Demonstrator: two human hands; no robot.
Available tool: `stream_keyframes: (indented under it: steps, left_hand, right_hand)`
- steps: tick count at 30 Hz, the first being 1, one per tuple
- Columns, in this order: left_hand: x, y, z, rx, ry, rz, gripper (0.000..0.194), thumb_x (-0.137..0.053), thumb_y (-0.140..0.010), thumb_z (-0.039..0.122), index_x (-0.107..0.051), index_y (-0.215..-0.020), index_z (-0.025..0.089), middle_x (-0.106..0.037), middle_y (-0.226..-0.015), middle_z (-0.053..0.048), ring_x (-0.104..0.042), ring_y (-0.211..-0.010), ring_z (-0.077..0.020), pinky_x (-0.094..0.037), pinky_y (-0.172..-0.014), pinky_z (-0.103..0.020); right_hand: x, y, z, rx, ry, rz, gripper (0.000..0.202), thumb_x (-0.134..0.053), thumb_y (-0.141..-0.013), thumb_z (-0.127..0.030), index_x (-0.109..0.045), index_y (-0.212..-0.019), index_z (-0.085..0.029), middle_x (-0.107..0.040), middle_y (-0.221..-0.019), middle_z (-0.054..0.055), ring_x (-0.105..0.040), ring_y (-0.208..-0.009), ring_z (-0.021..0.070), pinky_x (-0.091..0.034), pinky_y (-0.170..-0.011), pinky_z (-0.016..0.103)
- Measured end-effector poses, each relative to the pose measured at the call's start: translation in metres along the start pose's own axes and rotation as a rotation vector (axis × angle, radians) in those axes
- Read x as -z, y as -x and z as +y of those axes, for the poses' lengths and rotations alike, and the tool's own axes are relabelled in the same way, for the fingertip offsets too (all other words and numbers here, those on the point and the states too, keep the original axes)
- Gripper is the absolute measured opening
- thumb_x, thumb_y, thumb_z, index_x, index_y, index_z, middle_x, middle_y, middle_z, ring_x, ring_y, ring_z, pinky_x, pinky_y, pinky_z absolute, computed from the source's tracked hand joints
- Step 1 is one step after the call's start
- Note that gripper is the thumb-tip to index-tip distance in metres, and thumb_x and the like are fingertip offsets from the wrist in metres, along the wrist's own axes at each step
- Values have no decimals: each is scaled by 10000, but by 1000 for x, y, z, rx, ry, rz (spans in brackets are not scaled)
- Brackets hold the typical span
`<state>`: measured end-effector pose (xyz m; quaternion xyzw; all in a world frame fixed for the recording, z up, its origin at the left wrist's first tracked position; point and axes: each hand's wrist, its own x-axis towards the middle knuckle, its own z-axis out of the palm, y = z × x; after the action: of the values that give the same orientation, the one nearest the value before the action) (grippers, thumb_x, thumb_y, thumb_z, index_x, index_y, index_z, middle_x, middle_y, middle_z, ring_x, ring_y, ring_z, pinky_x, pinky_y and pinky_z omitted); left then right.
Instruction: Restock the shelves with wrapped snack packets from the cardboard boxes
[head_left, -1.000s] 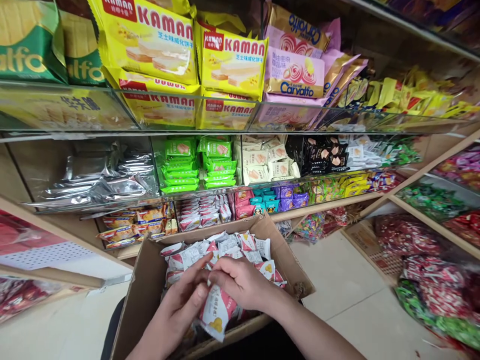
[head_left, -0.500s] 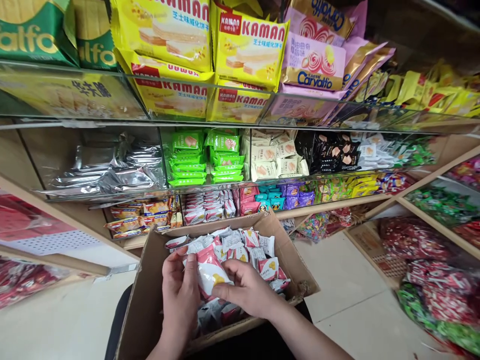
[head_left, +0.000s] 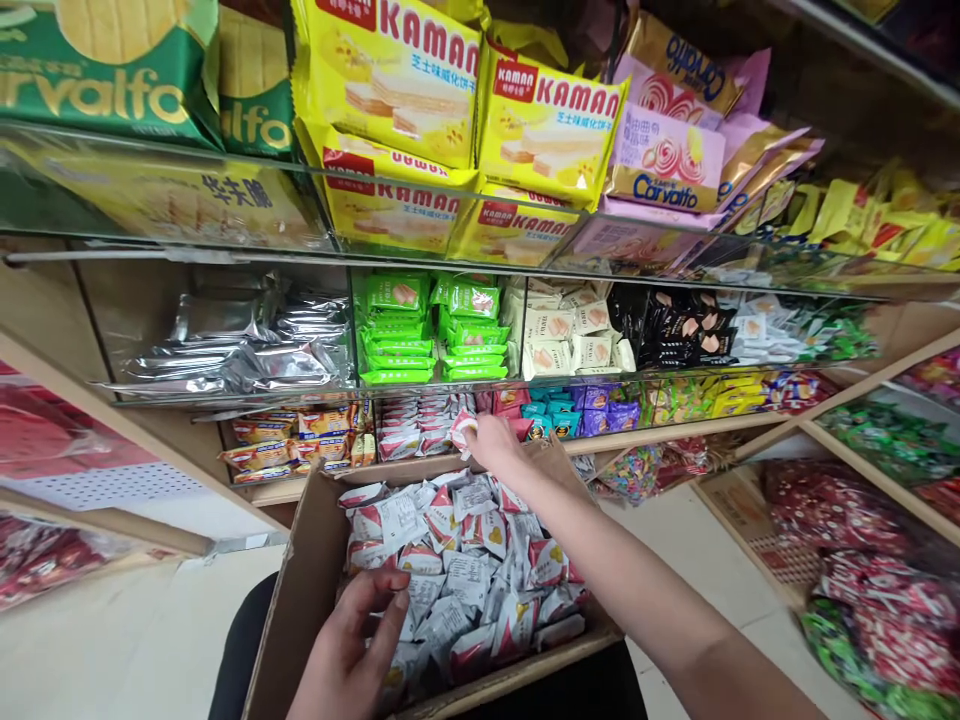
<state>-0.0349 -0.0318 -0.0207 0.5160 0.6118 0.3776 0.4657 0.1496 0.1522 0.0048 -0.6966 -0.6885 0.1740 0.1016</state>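
My right hand reaches to the bottom shelf and grips a small pink-and-white snack packet. That packet is at the right end of the stacked pink-and-white packets in their compartment. Whether it touches the stack I cannot tell. My left hand hovers over the near left part of the cardboard box, thumb and fingers apart, with nothing in it. Loose packets of the same pink-and-white kind fill the box, which rests on my lap.
Silver packets, green packets and cream packets lie behind a clear front on the middle shelf. Yellow wafer packs stand above. Beside the stack are orange packets and teal packets. Bagged sweets lie on the floor at right.
My right hand has carried the packet from above the box forward to the bottom shelf. My left hand has let go of it and drawn back lower. The view has shifted slightly left.
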Motion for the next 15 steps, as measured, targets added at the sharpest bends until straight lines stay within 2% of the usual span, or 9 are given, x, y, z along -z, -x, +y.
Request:
stream_keyframes:
  steps: [3, 7, 12, 15]
  left_hand:
    - [-1, 1, -1, -13, -37, 7, 244, -578, -689, 429, -599, -817, 222, -634, -826, -25, -573, -835, -199, -450, -744, -270]
    - [1, 1, 4, -50, -88, -1, 205, -557, -710, 407, -607, -799, 230, -639, -797, -21, -590, -784, -189, -464, -696, -258]
    - [2, 0, 3, -67, -115, -23, 173, -552, -720, 377, -607, -802, 234, -645, -788, -14, -602, -757, -182, -472, -690, -246]
    - [2, 2, -1, -104, -170, -51, 157, -526, -748, 359, -588, -825, 236, -641, -801, -7, -605, -758, -167, -478, -687, -233]
  right_hand:
    - [-9, -23, -11, -16, 65, 5, 303, -410, -825, -234, -638, -930, -65, -630, -938, 198, -591, -894, 221, -410, -735, 263]
    - [-20, -44, -11, -37, 132, -30, 274, -453, -796, -199, -650, -930, -64, -633, -934, 206, -607, -869, 235, -436, -706, 277]
    - [-33, -57, -6, -59, 199, -61, 257, -474, -756, -120, -651, -933, -63, -631, -950, 203, -610, -881, 232, -448, -724, 273]
    - [-36, -60, -7, -51, 225, -73, 263, -475, -758, -130, -641, -951, -66, -626, -974, 200, -608, -892, 230, -453, -740, 272]
